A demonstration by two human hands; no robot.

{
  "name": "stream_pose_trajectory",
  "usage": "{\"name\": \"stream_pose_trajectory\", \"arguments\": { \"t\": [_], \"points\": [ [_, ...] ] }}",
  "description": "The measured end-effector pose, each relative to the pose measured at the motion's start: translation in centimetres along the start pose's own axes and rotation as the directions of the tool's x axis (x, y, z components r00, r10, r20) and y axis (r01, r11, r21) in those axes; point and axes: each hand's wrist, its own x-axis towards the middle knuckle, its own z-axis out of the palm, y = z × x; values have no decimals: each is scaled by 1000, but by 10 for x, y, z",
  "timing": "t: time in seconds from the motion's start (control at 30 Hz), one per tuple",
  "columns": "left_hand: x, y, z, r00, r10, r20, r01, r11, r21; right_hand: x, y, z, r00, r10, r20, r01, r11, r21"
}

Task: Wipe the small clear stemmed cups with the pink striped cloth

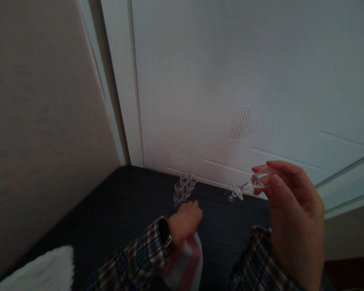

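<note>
My right hand (294, 202) is raised on the right, its thumb and fingers closed round the bowl of a small clear stemmed glass (257, 182). The glass is tipped sideways, its stem and round foot pointing left. My left hand (186, 218), with a dark band and bracelet at the wrist, is low over the dark surface, its fingers curled. A pink and pale grey striped cloth (188, 262) hangs from under this hand. Just beyond its knuckles stand several small clear glasses (183, 188), grouped closely together.
The dark wood-grain tabletop (118, 210) meets a white panel (200, 81) with heart-shaped grooves at the back. A beige wall (48, 101) borders it on the left. White fluffy fabric (45, 268) lies at the lower left.
</note>
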Motion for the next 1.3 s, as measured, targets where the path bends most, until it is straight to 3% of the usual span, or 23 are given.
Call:
{"name": "stream_pose_trajectory", "arguments": {
  "t": [0.17,0.27,0.33,0.47,0.63,0.67,0.77,0.8,0.87,1.03,1.3],
  "points": [
    [4,-4,-5,998,55,-40,-59,993,-102,1,1,1,999,22,32,-22,1000,4],
    [-4,-8,-25,991,101,-87,-119,963,-242,1,2,0,999,11,30,-11,1000,16],
    [-12,-8,-43,979,83,-184,-144,926,-350,0,2,0,999,9,37,-10,1000,30],
    [-31,-2,-73,919,-23,-393,-232,775,-589,-1,2,2,998,-8,57,5,999,37],
    [-50,9,-90,878,-85,-470,-347,563,-750,-1,5,7,990,16,139,-18,1000,17],
    [-52,10,-92,876,-95,-472,-370,495,-786,-1,5,9,988,14,156,-15,1000,2],
    [-56,11,-95,913,-71,-401,-404,-43,-914,-2,3,11,982,-19,186,29,998,-53],
    [-56,10,-96,915,-82,-395,-403,-157,-902,-3,2,12,982,-36,184,49,997,-63],
    [-57,9,-97,920,-105,-378,-392,-247,-886,-4,1,12,982,-65,175,79,994,-71],
    [-55,11,-97,932,-155,-326,-353,-197,-915,-6,2,14,971,-128,203,150,984,-98],
    [-56,13,-95,881,-265,-392,-402,17,-915,-10,0,22,939,-156,307,193,976,-96]
  ]
}}
